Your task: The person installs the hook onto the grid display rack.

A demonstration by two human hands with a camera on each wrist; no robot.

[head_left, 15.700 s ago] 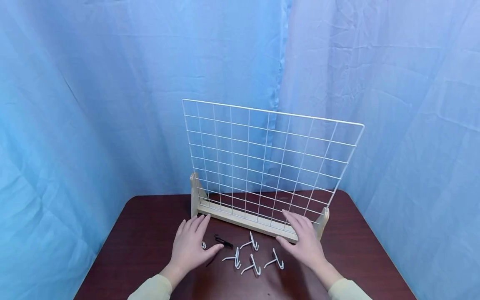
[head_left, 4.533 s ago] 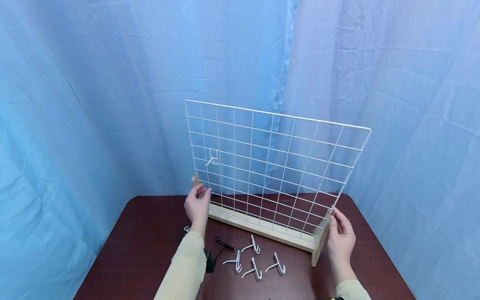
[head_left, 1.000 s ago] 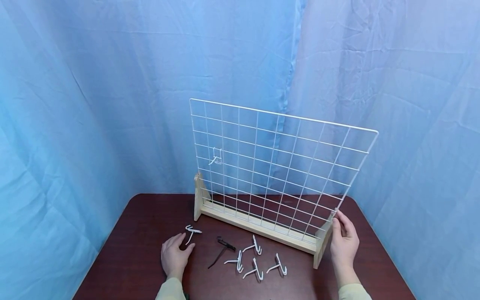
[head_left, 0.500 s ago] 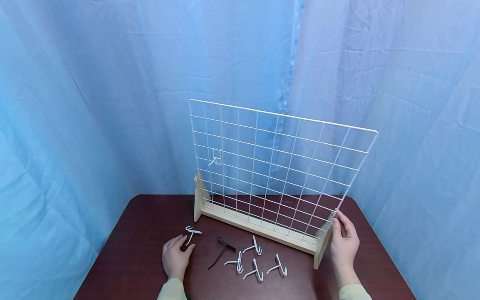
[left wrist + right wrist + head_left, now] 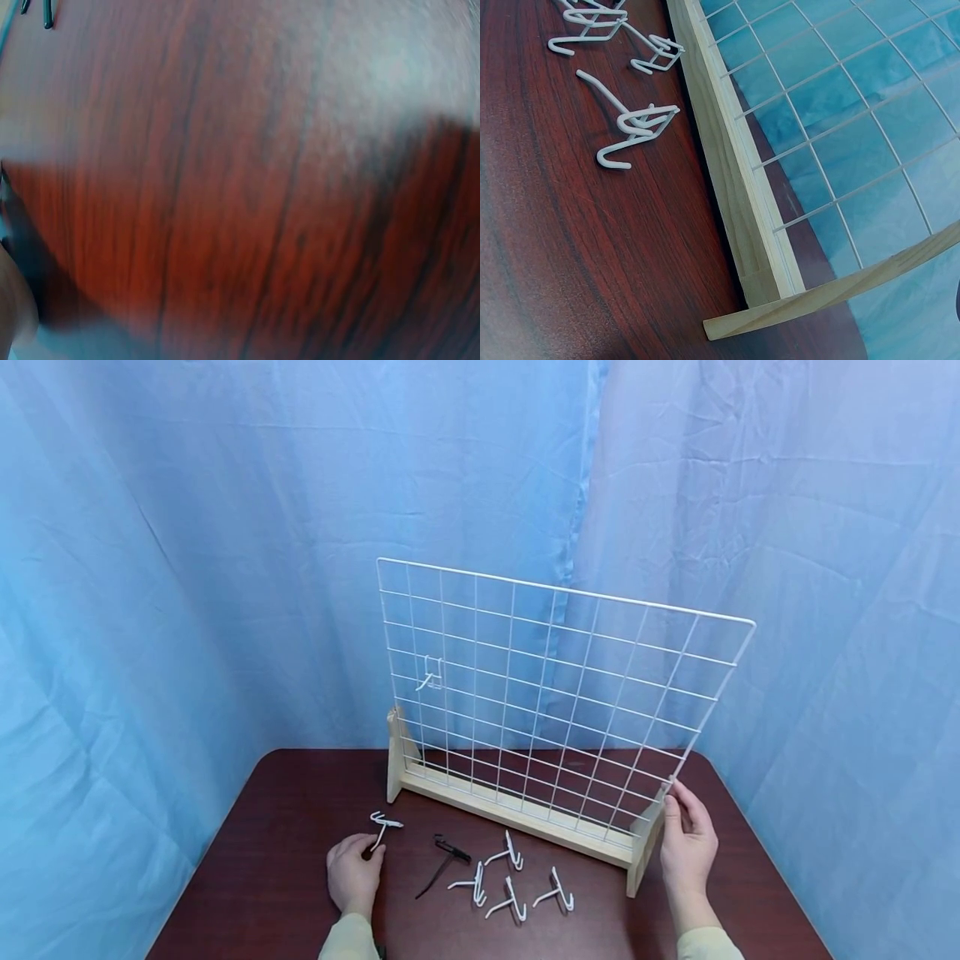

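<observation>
A white wire grid panel (image 5: 555,693) stands upright in a pale wooden stand (image 5: 517,817) on the table. One white hook (image 5: 430,678) hangs on its left part. My left hand (image 5: 354,872) pinches the prong of another white hook (image 5: 386,823), which lies left of the stand's front. In the left wrist view only a bit of that hand (image 5: 13,304) shows at the edge. My right hand (image 5: 688,843) grips the rack at its right wooden upright (image 5: 647,839), thumb in front; its other fingers are partly hidden. The right wrist view shows this upright (image 5: 825,294) from above.
A black hook (image 5: 452,848) lies between the left hand and several loose white hooks (image 5: 555,892) in front of the stand. The dark red table (image 5: 247,860) has rounded back corners. Blue curtains (image 5: 262,568) hang behind and at both sides.
Since the earliest frame, a white hook has come to hang on the grid and my right hand has taken hold of the rack. Lately my left fingers have closed on the left hook's prong.
</observation>
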